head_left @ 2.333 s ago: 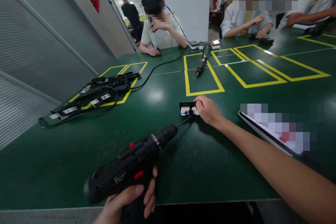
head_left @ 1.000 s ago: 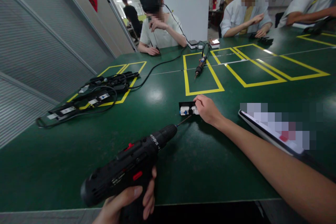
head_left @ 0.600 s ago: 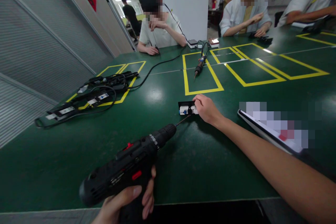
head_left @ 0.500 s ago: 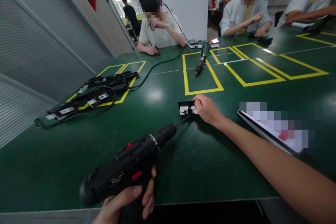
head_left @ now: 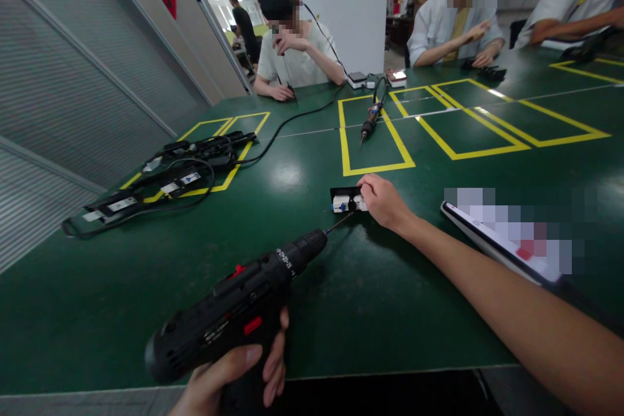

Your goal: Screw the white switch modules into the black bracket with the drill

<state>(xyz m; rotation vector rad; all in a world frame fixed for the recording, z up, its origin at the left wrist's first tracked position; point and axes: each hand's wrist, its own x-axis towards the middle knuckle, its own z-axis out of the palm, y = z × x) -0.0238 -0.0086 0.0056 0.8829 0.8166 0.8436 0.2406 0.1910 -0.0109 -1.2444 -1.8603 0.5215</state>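
Observation:
A black cordless drill [head_left: 244, 302] with red switches rests in my left hand [head_left: 238, 364], thumb and fingers wrapped round its handle. Its thin bit [head_left: 340, 223] points up to the right, the tip at the lower edge of a small black part with white and blue pieces [head_left: 344, 203]. Whether the tip touches that part I cannot tell. My right hand [head_left: 383, 200] pinches the part's right end against the green table, covering that end.
Black strips with cables [head_left: 190, 166] lie at the left. A corded screwdriver [head_left: 371, 122] sits within yellow tape ahead. To the right of my right forearm is a tablet-like device [head_left: 492, 240], partly blurred. Several people sit across the green table [head_left: 390, 312].
Almost nothing differs. The view has shifted very slightly; the drill and the small black part keep their places against each other, and both hands hold as before.

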